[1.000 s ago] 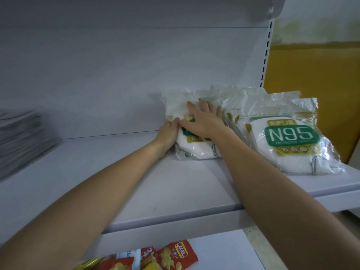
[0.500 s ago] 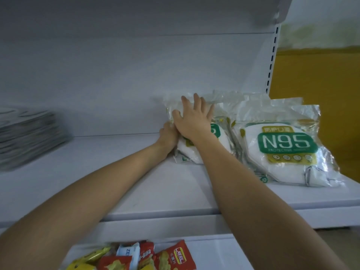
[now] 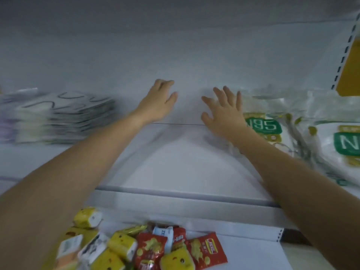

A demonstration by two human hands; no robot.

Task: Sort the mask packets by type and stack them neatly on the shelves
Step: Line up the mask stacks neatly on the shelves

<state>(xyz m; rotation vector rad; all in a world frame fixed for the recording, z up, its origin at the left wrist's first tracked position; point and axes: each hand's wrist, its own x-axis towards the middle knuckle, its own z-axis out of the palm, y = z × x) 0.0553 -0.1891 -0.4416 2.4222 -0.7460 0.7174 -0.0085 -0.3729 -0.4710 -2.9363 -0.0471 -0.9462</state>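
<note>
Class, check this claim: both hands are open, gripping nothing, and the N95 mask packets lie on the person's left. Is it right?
Not quite: the head view shows the N95 mask packets on the person's right. The left hand and right hand are indeed open, gripping nothing.

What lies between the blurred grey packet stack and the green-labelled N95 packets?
In the head view, bare white shelf, with the open left hand and right hand reaching over it.

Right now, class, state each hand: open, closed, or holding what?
Left hand: open, holding nothing.
Right hand: open, holding nothing, beside the N95 packets.
</note>
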